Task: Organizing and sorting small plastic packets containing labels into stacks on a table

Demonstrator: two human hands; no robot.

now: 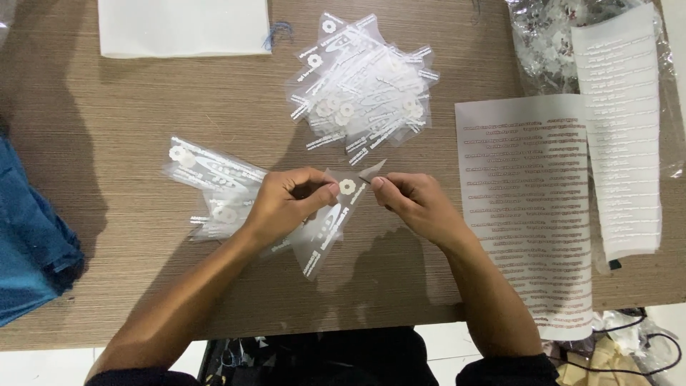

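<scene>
At frame centre, the left hand (282, 204) pinches a clear printed plastic sleeve (330, 223) while the right hand (418, 204) fingers grip its peeled flap (373, 170). A finished-looking heap (364, 86) lies above; a smaller pile (211, 179) waits left on the wooden worktop (107, 143).

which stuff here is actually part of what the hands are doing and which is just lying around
In use:
- left hand and right hand, both holding the clear printed pouch
- small pouch stack under the left hand
- finished pouch pile
- printed strip sheets

Lying about:
- white cloth
- blue fabric
- crumpled plastic bag
</scene>
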